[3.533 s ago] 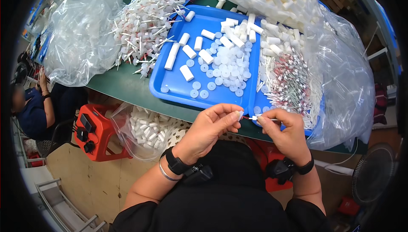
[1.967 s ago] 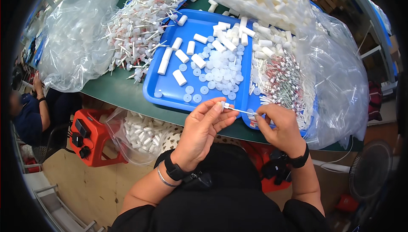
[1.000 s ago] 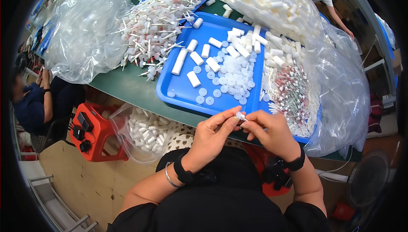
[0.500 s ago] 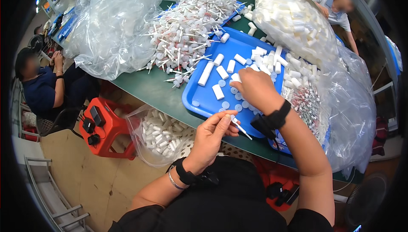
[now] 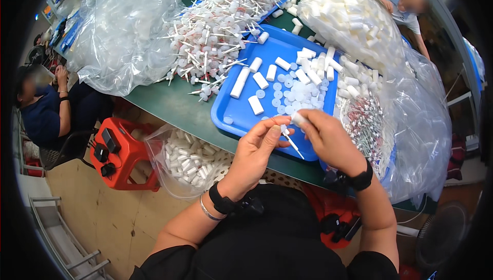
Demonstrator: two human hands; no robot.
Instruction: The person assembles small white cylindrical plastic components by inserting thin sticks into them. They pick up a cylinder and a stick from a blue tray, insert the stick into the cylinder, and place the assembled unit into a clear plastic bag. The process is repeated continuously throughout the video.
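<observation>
My left hand (image 5: pixel 255 151) pinches a thin white plastic stem piece (image 5: pixel 294 145) between thumb and fingers, its narrow tip slanting down to the right. Close beside it, my right hand (image 5: pixel 333 140) grips a short white cylinder (image 5: pixel 297 119), held near the upper end of the stem piece. Whether the two parts touch, I cannot tell. Both hands are over the near edge of a blue tray (image 5: pixel 222 118). Small translucent discs (image 5: pixel 298 94) lie spread in it, with several white cylinders (image 5: pixel 256 105) around them.
A heap of stemmed pieces (image 5: pixel 215 33) covers the table's far left beside a clear plastic bag (image 5: pixel 120 33). Bags of white cylinders (image 5: pixel 354 23) stand at the right, near thin red-and-white parts (image 5: pixel 367 126). Below are a bag of cylinders (image 5: pixel 187 159) and a red stool (image 5: pixel 123 151). Two people sit farther off.
My right hand has come back from the tray's cylinders toward my left hand, carrying a white cylinder. The left hand still pinches the stem piece. The view has shifted slightly.
</observation>
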